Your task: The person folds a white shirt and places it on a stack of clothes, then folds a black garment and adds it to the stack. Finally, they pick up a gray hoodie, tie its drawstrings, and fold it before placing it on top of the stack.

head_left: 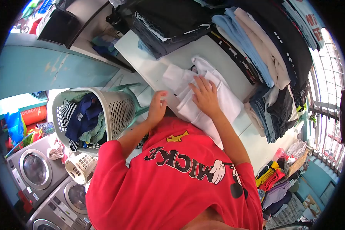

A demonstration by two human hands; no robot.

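A white garment point(227, 100), partly folded and loosely creased, lies on the white table point(132, 48) before me. My right hand point(205, 94) rests flat on it with fingers spread. Off the garment's left side, near the table edge, my left hand point(157, 108) is raised with its fingers loosely bent, thumb apart and nothing in them. A small dark tag shows near the garment's far end. Part of the garment hangs toward my red shirt point(168, 180).
Folded dark clothes point(168, 30) and light blue jeans point(245, 44) are stacked at the back. More folded jeans point(268, 111) lie at right. Left stands a laundry basket point(120, 109) of clothes, above washing machines point(36, 166). Another clothes pile point(274, 178) is lower right.
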